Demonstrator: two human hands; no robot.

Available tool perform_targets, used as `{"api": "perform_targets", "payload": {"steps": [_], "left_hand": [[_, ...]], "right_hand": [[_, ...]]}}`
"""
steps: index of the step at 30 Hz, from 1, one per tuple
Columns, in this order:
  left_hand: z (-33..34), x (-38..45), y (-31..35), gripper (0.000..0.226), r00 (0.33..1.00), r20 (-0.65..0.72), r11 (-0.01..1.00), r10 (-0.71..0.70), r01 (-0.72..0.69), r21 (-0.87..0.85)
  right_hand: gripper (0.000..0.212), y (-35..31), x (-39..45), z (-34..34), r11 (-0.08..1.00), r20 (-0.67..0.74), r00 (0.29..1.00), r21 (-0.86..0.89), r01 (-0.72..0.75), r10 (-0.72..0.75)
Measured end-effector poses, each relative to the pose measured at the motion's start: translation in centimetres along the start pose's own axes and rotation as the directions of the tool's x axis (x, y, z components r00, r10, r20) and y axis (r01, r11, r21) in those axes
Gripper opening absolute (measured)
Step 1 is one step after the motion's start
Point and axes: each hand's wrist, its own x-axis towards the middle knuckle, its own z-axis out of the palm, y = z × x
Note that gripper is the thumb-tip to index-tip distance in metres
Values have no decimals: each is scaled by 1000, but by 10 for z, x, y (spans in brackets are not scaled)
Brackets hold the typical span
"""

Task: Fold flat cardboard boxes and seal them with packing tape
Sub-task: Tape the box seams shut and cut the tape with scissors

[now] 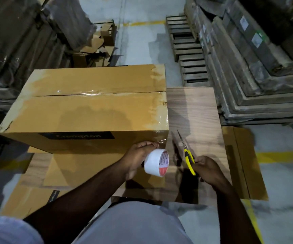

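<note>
Brown corrugated cardboard box [89,110] sits closed on a wood-grain board [195,111], its 2 top flaps meeting under glossy clear tape. Left hand [138,155] grips a white tape roll [157,162] at the box's near right corner. Right hand [207,171] grips yellow-handled scissors [188,155].

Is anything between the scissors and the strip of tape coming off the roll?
Nothing visible. The scissors in the right hand point toward the tape strip above the tape roll, with only bare board between.

box label [77,136] blurred, flat cardboard [26,199] partly under arm
</note>
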Motion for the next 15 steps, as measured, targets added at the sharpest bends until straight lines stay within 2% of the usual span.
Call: {"api": "perform_targets", "payload": {"steps": [1,2,3,4,6,7,8,12,15], "left_hand": [[-1,1,0,18,1000,3,1000,-10,10,-17],[-1,1,1,19,1000,9,999,-19,19,-30],[-2,1,2,22,999,18,999,-27,28,-41],[-3,1,2,25,999,28,998,-35,37,-53],[-4,1,2,29,998,42,996,-51,54,-77],[-4,1,2,31,997,44,995,-59,62,-83],[-5,1,2,32,997,43,994,-63,66,-83],[-7,3,-1,33,998,55,996,-42,46,-72],[-11,2,-4,40,996,88,998,-6,12,-63]], "right_hand": [[13,-2,-9,-2,997,66,998,77,19,-24],[12,-2,-17,-6,988,116,991,143,52,-69],[19,2,-22,-10,973,153,981,215,87,-121],[37,1,-28,-14,951,162,972,287,117,-168],[81,-1,-40,-24,934,151,963,316,165,-221],[92,1,-41,-29,935,160,963,316,159,-218],[95,2,-43,-35,936,190,956,317,155,-223],[77,-5,-51,-54,954,320,915,249,168,-245],[81,-18,-58,-58,957,379,884,203,208,-273]]}}
